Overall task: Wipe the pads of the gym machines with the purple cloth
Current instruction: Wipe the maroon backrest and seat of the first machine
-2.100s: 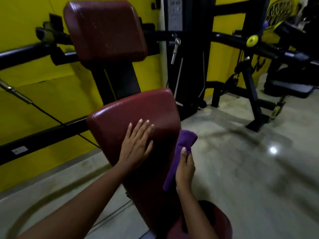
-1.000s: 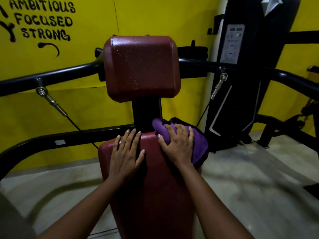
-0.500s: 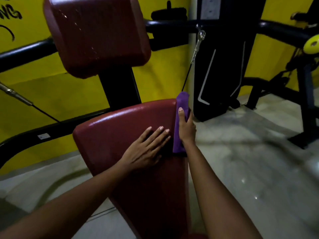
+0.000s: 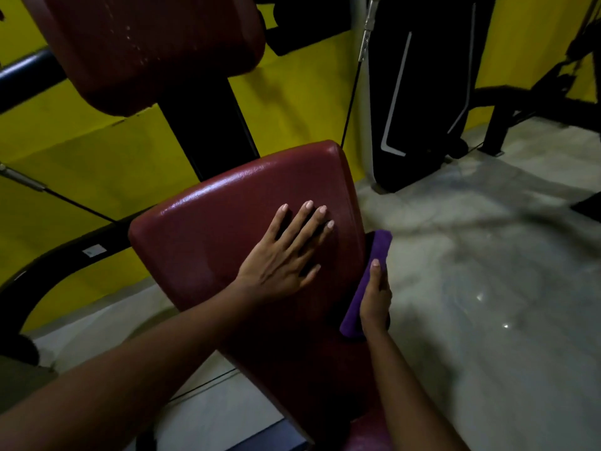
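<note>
A dark red back pad of a gym machine slopes toward me in the middle of the view. My left hand lies flat on its face, fingers spread, holding nothing. My right hand presses the folded purple cloth against the pad's right side edge, about halfway down. The cloth sticks out above and below my hand. A second red pad, the head pad, sits higher on the black post.
A yellow wall stands behind the machine, with black frame bars and a cable. A black weight-stack cover stands at the right back. Pale glossy floor spreads to the right.
My right hand has slid the purple cloth down the pad's right edge from near the top corner. The left hand stays flat on the pad.
</note>
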Demonstrator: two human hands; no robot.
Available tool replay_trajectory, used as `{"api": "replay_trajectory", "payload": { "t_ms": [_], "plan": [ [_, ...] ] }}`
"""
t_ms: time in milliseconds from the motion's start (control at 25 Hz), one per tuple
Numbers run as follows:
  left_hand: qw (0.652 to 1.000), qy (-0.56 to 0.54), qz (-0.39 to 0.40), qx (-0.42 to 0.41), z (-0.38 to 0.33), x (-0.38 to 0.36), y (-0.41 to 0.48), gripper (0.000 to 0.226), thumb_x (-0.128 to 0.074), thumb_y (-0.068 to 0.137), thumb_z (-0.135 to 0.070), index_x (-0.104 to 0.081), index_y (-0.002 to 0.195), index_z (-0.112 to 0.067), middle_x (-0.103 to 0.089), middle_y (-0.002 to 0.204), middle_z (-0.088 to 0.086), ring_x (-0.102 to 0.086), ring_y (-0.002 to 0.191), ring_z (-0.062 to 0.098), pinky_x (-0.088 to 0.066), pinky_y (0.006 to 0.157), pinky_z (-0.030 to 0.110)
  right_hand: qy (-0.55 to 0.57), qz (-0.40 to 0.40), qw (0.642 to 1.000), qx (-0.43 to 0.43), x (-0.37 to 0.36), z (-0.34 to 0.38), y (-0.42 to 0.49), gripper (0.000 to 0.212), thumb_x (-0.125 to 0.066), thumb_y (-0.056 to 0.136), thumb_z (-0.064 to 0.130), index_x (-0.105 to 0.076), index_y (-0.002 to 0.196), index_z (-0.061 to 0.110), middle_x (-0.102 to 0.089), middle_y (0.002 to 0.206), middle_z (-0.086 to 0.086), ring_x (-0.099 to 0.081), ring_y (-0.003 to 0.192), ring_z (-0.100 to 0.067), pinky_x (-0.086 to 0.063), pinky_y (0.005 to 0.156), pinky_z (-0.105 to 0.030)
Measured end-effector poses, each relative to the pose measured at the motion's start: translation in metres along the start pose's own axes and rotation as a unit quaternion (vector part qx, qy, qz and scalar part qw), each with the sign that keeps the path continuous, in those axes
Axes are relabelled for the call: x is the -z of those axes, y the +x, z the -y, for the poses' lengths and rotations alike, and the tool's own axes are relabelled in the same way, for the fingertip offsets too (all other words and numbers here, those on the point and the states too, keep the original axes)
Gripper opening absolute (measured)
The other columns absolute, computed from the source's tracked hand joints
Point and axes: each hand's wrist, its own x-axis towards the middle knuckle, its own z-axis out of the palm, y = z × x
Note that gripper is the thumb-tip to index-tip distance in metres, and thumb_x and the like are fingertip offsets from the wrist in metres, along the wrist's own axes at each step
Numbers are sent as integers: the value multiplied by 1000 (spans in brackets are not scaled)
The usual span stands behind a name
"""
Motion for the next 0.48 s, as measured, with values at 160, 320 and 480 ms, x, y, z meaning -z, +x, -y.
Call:
{"api": "replay_trajectory", "payload": {
  "t_ms": [160,320,480],
  "plan": [
    [999,-21,-27,9,-7,3,-3,64,-41,92,-41,-28,147,-12,-26,155,11,-20,143,26,-17,114,52,1,-9,998,65,-6,33,-2,50,-38,98,39,-42,138,9,-44,142,-14,-39,132,-27,-28,105,-30],
    [992,-102,-10,-72,-68,-19,-33,63,-44,89,-38,-32,145,-11,-28,153,10,-22,142,24,-15,116,49,19,56,995,80,0,26,14,50,-36,97,44,-45,137,15,-48,140,-10,-43,129,-25,-31,109,-35],
    [988,-64,36,-137,-113,-57,-67,63,-41,90,-38,-33,145,-8,-28,152,10,-21,142,23,-5,118,45,-9,47,999,-21,17,-84,22,52,-31,98,46,-51,132,11,-54,133,-13,-49,123,-26,-37,103,-33]
  ]
}}
